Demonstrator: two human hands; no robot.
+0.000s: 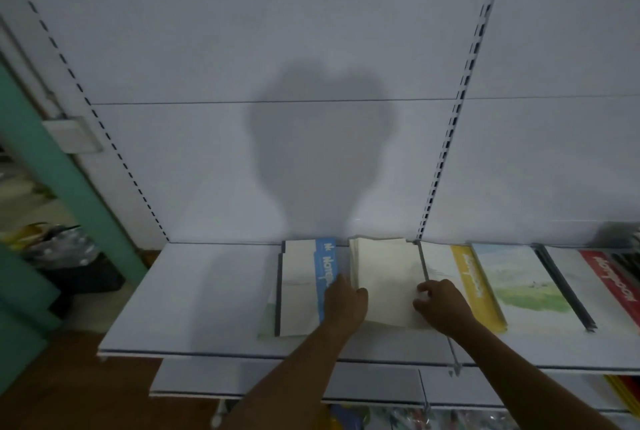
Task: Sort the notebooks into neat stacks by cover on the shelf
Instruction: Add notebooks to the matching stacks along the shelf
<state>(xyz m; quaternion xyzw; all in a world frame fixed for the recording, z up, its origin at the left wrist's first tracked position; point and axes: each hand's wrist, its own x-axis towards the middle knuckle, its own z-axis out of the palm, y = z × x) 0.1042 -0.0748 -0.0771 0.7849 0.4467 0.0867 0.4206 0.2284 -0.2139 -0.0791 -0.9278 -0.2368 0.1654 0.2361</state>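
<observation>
A stack of cream-faced notebooks (384,277) lies in the middle of the white shelf (194,294). My left hand (344,301) grips its left edge, thumb on top. My right hand (441,305) holds its right edge with curled fingers. Left of it lies a stack with a blue-banded cover (304,287). To the right lie a yellow-banded notebook (471,277), a landscape cover with green and sky (519,284), and a red-banded notebook (609,277).
A dark divider (568,291) separates the landscape stack from the red one. Slotted uprights (446,138) run up the white back panel. A lower shelf (311,384) juts out below. At the far left are a green pillar (52,166) and bags on the floor (59,246).
</observation>
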